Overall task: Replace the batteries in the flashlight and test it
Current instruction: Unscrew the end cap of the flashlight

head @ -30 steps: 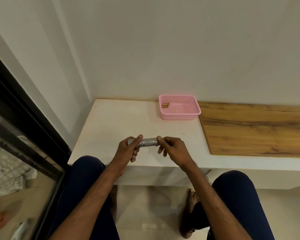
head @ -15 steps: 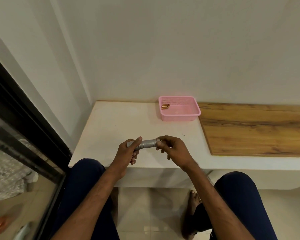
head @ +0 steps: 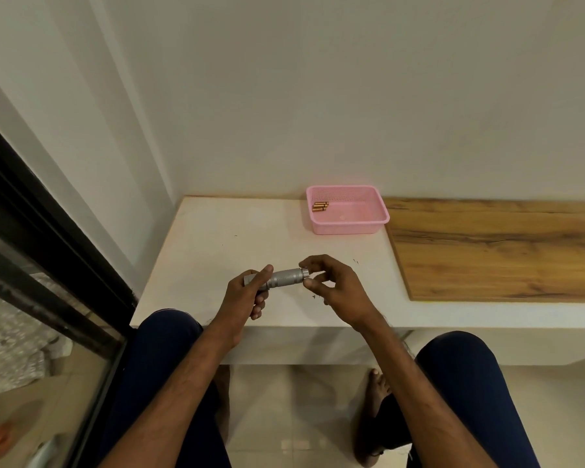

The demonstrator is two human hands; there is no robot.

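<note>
Still, left hand (head: 247, 295) and right hand (head: 338, 287) hold the flashlight (head: 286, 279)

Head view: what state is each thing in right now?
Flashlight: held level over the counter, a hand at each end.
Left hand: grips the flashlight's left end.
Right hand: pinches its right end.
Basket: upright on the counter.
Batteries: lying in the basket's back left corner.

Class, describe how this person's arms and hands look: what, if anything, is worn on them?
The left arm and right arm are bare to the frame edge; no sleeves show. The left hand and right hand wear no gloves; no watch, ring or bracelet is visible.
</note>
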